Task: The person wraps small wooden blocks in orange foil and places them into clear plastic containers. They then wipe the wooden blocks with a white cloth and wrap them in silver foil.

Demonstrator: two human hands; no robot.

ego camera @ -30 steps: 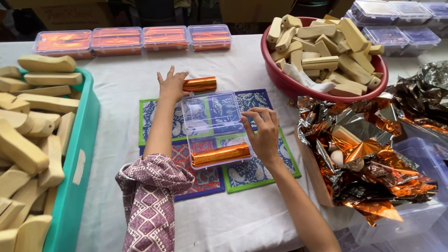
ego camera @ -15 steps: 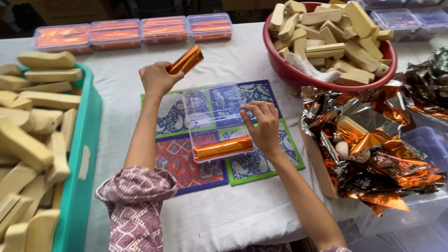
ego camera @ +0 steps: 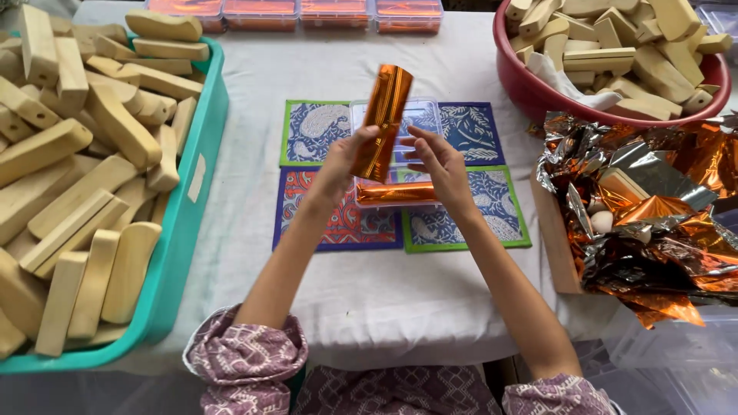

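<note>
From the head camera, one foil-wrapped bar (ego camera: pixel 397 193) already lies in the clear plastic box (ego camera: pixel 397 154) on the patterned mats (ego camera: pixel 469 211), with room left beside it; filled boxes (ego camera: pixel 296 14) line the far edge, and many bare wooden blocks (ego camera: pixel 84 177) remain in the green tray (ego camera: pixel 188 223) and the red bowl (ego camera: pixel 553 96). The left hand (ego camera: pixel 342 157) pinches a second wrapped bar (ego camera: pixel 382 123), held upright above the box, fingers curled round its lower half. The right hand (ego camera: pixel 434 157) touches its side with fingers loosely spread.
</note>
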